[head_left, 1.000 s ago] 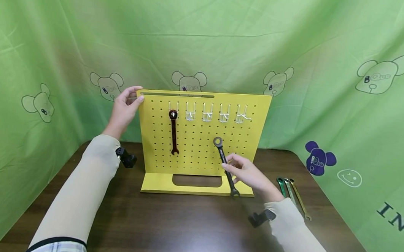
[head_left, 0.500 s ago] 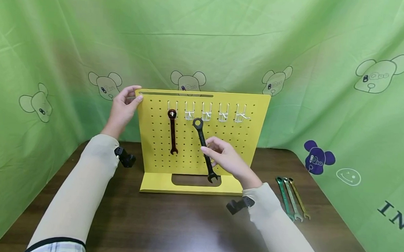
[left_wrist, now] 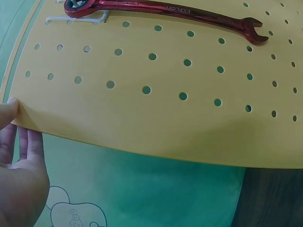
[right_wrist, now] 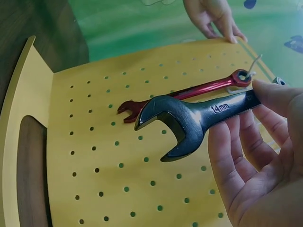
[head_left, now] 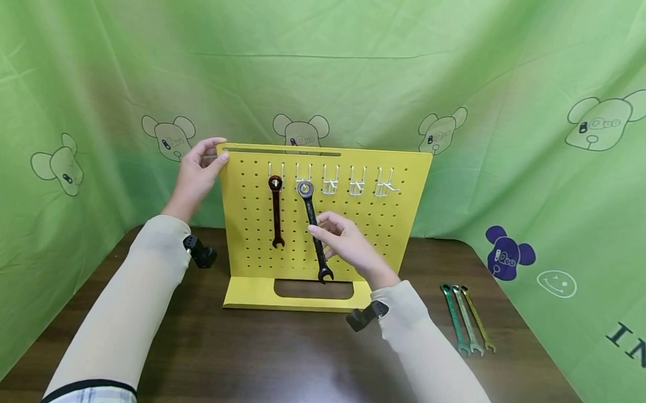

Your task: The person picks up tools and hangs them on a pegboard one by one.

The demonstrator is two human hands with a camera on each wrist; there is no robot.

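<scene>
My right hand [head_left: 348,242] pinches a black combination wrench [head_left: 315,231] by its handle; "14mm" is marked near the open end in the right wrist view. The wrench's ring end is up, in front of the second hook from the left; whether the hook passes through it I cannot tell. A dark red wrench [left_wrist: 180,10] hangs from the leftmost hook of the yellow pegboard [head_left: 353,252]. With thumb in front and fingers behind, my left hand [head_left: 198,170] grips the board's upper left corner.
Three wire hooks [head_left: 357,182] to the right carry nothing. On the table's right side lie a green wrench [head_left: 456,318], a silver wrench [head_left: 467,318] and a gold wrench [head_left: 478,319], side by side. Green printed cloth [head_left: 330,56] surrounds the brown table [head_left: 271,357].
My right hand has carried the black wrench left and upward from the board's lower right to the second hook. The left hand has stayed on the corner.
</scene>
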